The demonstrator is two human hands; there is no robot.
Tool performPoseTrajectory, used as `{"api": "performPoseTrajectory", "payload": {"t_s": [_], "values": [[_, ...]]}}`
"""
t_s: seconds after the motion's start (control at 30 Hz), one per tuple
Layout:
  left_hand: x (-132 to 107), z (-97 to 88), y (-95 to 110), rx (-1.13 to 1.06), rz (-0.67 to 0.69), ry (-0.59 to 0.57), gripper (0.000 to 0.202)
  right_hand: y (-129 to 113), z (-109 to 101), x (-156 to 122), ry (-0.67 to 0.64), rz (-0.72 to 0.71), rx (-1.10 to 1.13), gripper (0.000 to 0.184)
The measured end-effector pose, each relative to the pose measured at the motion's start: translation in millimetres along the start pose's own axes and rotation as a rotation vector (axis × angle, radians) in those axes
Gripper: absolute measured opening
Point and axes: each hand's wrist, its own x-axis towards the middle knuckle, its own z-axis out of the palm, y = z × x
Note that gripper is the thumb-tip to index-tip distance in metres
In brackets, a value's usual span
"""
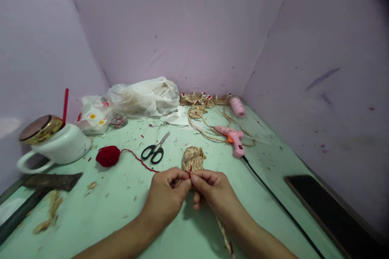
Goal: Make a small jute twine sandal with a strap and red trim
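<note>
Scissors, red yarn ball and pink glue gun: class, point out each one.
Scissors (157, 146), head view: near the pivot.
Red yarn ball (107, 156), head view: middle of the ball.
Pink glue gun (236, 139), head view: upper handle.

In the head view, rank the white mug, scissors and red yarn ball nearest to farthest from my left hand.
From your left hand:
1. Scissors: just beyond it.
2. Red yarn ball: left of the scissors.
3. White mug: farther left.
</note>
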Motion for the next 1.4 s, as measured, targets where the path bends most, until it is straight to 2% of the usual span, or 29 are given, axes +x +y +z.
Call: {"api": "performPoseTrajectory", "payload": {"t_s": [0.1, 0.23, 0.27, 0.33, 0.4, 0.43, 0.5, 0.6, 0.67, 0.83, 1.0, 1.2, 1.33, 1.4], "values": [[-1, -2.6, 2, 0.051, 0.027, -0.073, 0.019, 1, -2, 2, 0.043, -0.071, -0.015, 0.029], [2, -12.9, 7, 0.058, 0.147, 0.016, 0.020, -2, -1, 1, 0.024, -0.091, 0.027, 0.027], [3, -15.0, 7, 0.035, 0.169, -0.010, 0.026, -3, -1, 1, 0.009, -0.083, 0.026, 0.027], [6, -17.4, 8, -0.035, 0.146, -0.161, 0.038, -5, 0, 0, -0.008, -0.072, 0.002, 0.027], [10, -18.3, 7, -0.070, 0.061, -0.296, 0.033, -6, 0, -1, -0.013, -0.069, -0.030, 0.027], [12, -18.8, 6, -0.059, 0.032, -0.312, 0.028, -7, -1, -1, -0.013, -0.068, -0.046, 0.026], [15, -20.8, 6, 0.012, 0.041, -0.253, 0.023, -8, -3, -1, 0.008, -0.078, -0.068, 0.025], [15, -25.8, 9, 0.179, 0.168, -0.130, 0.020, -11, -6, -2, 0.123, -0.126, -0.074, 0.023], [14, -28.1, 10, 0.297, 0.247, -0.103, 0.019, -12, -6, -3, 0.180, -0.154, -0.057, 0.025], [8, -24.7, 9, 0.444, 0.381, -0.129, 0.023, -8, 1, -6, 0.070, -0.094, -0.029, 0.031], [5, -18.6, 3, 0.450, 0.512, -0.124, 0.027, -1, 5, -5, 0.083, -0.029, -0.021, 0.029], [5, -18.7, 0, 0.504, 0.541, -0.106, 0.023, 2, 2, -4, 0.044, -0.164, -0.261, 0.019], [5, -21.8, 1, 0.594, 0.567, -0.153, 0.022, 4, -1, -4, 0.110, -0.231, -0.416, 0.019], [6, -24.5, 3, 0.642, 0.621, -0.152, 0.020, 5, -4, -4, 0.131, -0.261, -0.519, 0.021]]}}
